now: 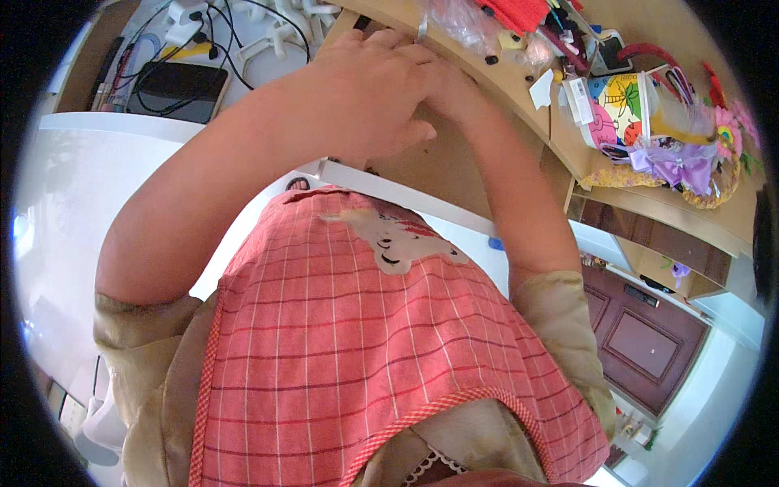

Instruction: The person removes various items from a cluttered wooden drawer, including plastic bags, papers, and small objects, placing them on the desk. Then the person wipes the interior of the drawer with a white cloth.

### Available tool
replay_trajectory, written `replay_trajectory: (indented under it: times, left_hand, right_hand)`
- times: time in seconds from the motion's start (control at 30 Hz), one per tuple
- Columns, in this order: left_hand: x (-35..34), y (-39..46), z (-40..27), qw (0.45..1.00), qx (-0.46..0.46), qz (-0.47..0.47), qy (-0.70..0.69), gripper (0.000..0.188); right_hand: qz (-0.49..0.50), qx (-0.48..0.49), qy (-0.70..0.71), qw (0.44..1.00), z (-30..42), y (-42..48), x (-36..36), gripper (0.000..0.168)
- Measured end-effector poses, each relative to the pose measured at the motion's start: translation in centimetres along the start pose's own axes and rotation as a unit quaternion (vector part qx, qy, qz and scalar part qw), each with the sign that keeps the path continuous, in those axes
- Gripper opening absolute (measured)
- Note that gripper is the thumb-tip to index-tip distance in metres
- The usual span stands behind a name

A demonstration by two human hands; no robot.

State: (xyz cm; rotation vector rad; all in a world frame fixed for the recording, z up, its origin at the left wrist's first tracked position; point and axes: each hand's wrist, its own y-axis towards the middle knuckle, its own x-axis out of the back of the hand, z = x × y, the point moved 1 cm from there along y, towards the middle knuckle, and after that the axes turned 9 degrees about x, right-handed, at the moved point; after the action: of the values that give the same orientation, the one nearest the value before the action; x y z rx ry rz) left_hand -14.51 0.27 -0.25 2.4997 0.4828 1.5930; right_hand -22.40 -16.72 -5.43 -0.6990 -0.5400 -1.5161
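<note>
My left hand [380,94] reaches over a pulled-out wooden drawer [468,167] with a white front. Its back faces me, its thumb sticks out to the right, and its fingertips lie at the edge of the wooden desktop [523,91]. Coming from the other side, my right hand [449,88] meets it, its fingers mostly hidden behind the left. Whether either hand holds something cannot be seen. A thin shiny strip [422,27] stands just beyond the fingers. Small dark bits lie in the drawer near its front. A pink checked apron [365,316] covers my front.
At upper left lie a dark-screened phone or tablet [176,91], tangled black cables and white plug adapters [185,21]. The desktop at right carries clear plastic wrapping [456,24], red material [517,12], a patterned container [618,109] and a purple bow [675,164]. A brown panelled door [645,341] stands lower right.
</note>
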Motion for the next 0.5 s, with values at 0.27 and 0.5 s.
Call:
replay_trajectory:
  times: [0.27,0.5]
  left_hand:
    - [-1.0,2.0,1.4,0.99,0.022,0.037,-0.136,0.049]
    - [2.2,3.3,1.8,0.899,0.109,0.017,-0.424,0.033]
  right_hand:
    - [-0.03,-0.082,0.239,0.967,-2.3,0.1,-1.0,0.036]
    - [-0.032,0.023,0.3,0.953,-0.6,0.8,-0.3,0.039]
